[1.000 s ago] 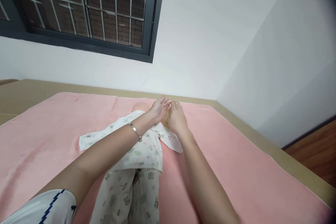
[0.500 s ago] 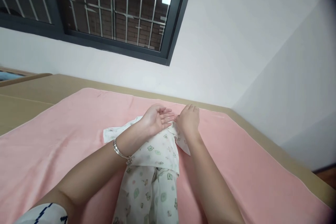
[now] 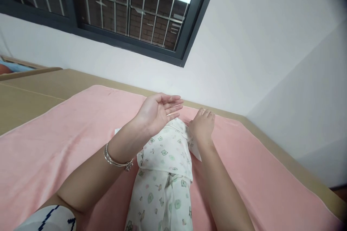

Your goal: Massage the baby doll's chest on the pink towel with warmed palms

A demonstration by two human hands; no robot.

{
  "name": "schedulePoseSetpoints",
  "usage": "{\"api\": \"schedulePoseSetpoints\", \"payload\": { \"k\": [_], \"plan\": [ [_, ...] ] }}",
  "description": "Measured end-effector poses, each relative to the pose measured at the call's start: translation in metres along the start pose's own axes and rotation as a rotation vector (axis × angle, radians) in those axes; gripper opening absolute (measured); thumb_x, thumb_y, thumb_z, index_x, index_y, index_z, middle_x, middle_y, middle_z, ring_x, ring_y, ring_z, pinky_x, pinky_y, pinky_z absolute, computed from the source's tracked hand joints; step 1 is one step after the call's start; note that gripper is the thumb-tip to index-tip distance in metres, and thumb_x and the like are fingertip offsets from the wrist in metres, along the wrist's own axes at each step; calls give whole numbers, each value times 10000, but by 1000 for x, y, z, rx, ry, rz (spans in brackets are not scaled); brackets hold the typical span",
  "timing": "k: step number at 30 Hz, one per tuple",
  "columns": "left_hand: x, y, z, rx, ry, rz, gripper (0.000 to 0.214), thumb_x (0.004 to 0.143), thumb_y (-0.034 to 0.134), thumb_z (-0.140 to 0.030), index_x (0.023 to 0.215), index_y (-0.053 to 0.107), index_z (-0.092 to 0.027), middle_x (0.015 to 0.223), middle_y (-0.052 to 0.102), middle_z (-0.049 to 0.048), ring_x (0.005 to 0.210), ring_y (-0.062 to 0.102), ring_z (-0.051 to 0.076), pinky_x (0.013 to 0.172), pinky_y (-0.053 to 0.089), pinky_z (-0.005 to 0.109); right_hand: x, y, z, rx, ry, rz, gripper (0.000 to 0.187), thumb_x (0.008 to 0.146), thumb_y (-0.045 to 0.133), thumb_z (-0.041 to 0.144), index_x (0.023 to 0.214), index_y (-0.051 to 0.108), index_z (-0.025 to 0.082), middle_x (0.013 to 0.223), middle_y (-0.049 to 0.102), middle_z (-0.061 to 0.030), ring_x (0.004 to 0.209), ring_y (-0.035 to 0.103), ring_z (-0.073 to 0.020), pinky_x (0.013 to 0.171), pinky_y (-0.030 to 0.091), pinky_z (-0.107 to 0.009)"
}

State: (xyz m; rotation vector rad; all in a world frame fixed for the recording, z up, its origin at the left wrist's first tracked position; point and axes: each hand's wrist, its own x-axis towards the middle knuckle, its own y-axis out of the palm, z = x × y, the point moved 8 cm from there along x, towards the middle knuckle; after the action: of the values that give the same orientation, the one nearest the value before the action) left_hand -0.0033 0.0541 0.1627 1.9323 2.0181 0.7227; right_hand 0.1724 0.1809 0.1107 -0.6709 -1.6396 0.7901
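Note:
A small white pajama top [image 3: 168, 151] with a green and brown print lies face up, its hem over matching pajama pants [image 3: 159, 198]. Above the top's collar end, my left hand [image 3: 159, 112] is raised, palm turned up and fingers apart, holding nothing. My right hand [image 3: 203, 126] rests back up beside the collar, over the right sleeve [image 3: 194, 149], its fingers stretched onto the pink cloth. What lies under its palm is hidden. My left forearm covers most of the left sleeve; only a bit of its end shows.
A pink cloth [image 3: 238, 162] with soft folds is spread under the clothes, over a tan surface [image 3: 40, 97]. Close behind stands a white wall [image 3: 230, 54] with a dark-framed, barred window [image 3: 135, 11]. Something blue [image 3: 18, 66] shows at the far left.
My left hand has lifted off the collar area, moving up and slightly left. My right hand has shifted slightly right. The whole view has turned slightly, and the clothes appear farther right.

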Motion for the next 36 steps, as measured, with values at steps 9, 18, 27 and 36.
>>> {"api": "schedulePoseSetpoints", "payload": {
  "k": [9,18,27,36],
  "plan": [
    [-6,6,5,-20,-63,47,341,882,388,-238,1083,652,-160,1233,671,110,1295,553,308,1110,461,540,3,-1,-9,59,-14,60,589,846,488,223,1385,401,-1,1376,454,-280,1343,349,-385,1105,256,-480],
    [-21,12,13,-136,-129,-82,224,864,427,-200,953,630,-170,1221,660,122,1245,591,261,1122,455,455,3,-18,-28,301,103,272,530,889,465,291,1353,479,33,1406,480,-248,1378,364,-373,1105,330,-494],
    [-46,30,37,-318,-348,-230,259,940,438,-334,1042,604,-164,1186,658,138,1216,605,265,1074,487,436,-83,-142,76,1115,-375,230,638,1013,368,465,1579,168,251,1625,238,-52,1503,201,-278,1219,256,-525],
    [-69,22,-3,119,192,-187,497,1011,241,-420,1421,452,-235,1522,454,61,1456,366,250,1244,272,482,-149,-197,106,1308,-807,201,852,1008,321,576,1540,-228,199,1658,-58,-64,1519,-41,-296,1249,131,-566]
  ]
}}
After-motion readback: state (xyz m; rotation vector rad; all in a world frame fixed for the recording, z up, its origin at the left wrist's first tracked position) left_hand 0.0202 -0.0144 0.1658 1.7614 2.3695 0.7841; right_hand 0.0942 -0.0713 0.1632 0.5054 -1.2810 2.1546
